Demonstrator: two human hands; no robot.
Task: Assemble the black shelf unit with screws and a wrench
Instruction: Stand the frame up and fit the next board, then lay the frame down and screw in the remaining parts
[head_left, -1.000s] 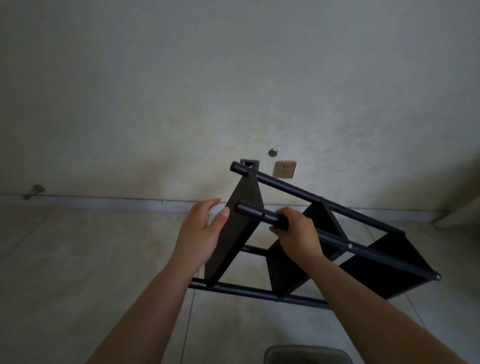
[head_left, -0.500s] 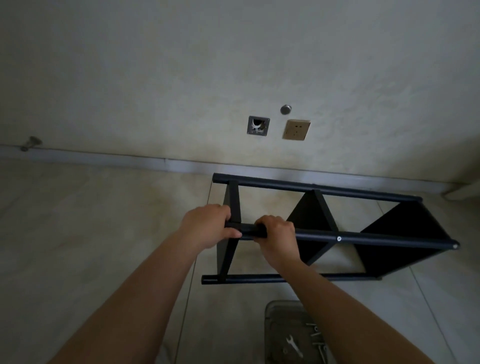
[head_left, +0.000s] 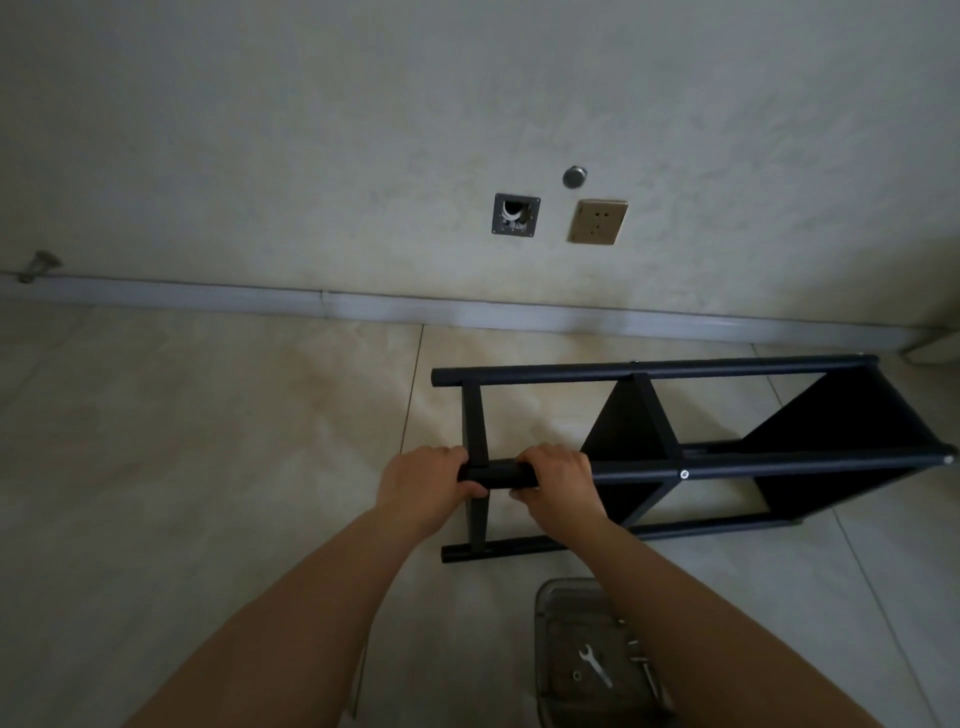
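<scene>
Hands on a black shelf unit lying on its side on a pale tiled floor, close to a wall with a skirting board. Left hand curled around the very end of the nearest black tube, fingers wrapped over the top, thumb underneath. Right hand gripping the same tube just beside it, fingers folded over. Three flat black panels fixed between four long tubes, one silver screw head visible midway along the held tube. Clear tray on the floor near the person's right forearm, holding a small silver wrench and a few screws, partly hidden by that arm. On the wall beyond, a beige socket, an open square box and a round grey cap.

Probably settling the frame on the floor, or checking the end joint, before more fastening. To do this well: keep both grips firm until the frame stops rocking, lower evenly so the tubes do not twist against their joints, keep fingers clear of the underside, and leave the unfastened joint facing up within reach of the tray. Whether the near end panel is already screwed cannot be told.
</scene>
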